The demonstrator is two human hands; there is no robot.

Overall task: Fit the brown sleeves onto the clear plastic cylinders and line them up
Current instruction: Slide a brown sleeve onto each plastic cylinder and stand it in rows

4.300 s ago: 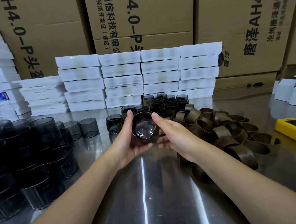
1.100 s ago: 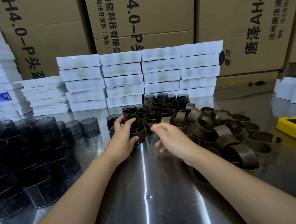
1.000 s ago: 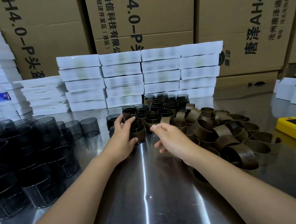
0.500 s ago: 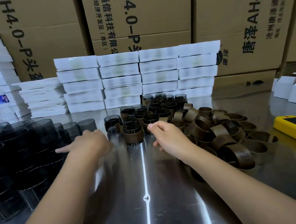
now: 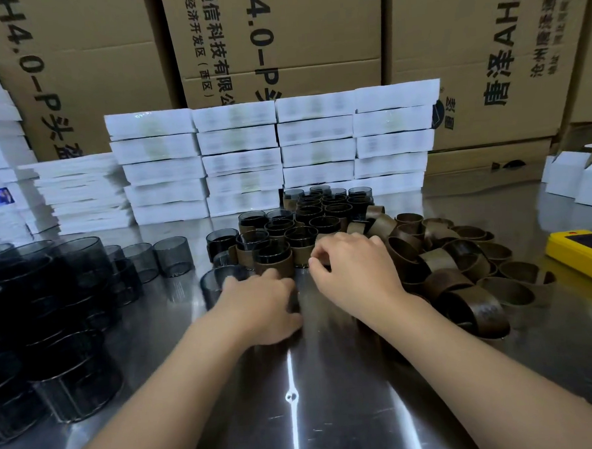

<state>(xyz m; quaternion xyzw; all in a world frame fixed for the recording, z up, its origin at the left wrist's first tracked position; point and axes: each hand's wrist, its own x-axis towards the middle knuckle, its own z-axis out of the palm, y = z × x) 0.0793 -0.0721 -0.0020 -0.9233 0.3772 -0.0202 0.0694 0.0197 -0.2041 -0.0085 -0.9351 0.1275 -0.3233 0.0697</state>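
Note:
Sleeved cylinders (image 5: pixel 308 223) stand in rows at the table's middle; the nearest one (image 5: pixel 273 261) is at the front. Loose brown sleeves (image 5: pixel 461 270) lie heaped to the right. Bare clear cylinders (image 5: pixel 52 305) are piled at the left. My left hand (image 5: pixel 261 305) is low on the table just before the front sleeved cylinder and holds a blurred clear cylinder (image 5: pixel 217 283) at its left side. My right hand (image 5: pixel 352 269) rests at the left edge of the sleeve heap, fingers loosely curled, with nothing visible in them.
White flat boxes (image 5: pixel 274 156) are stacked behind the rows, with cardboard cartons (image 5: pixel 278 36) behind them. A yellow device (image 5: pixel 584 254) lies at the right edge. Two clear cylinders (image 5: pixel 159 255) stand apart at middle left. The steel table (image 5: pixel 296 396) reflects light near me.
My left hand let go of the sleeved cylinder in the front row, reached left to the clear pile, and has come back to the middle with a clear cylinder. My right hand barely moved.

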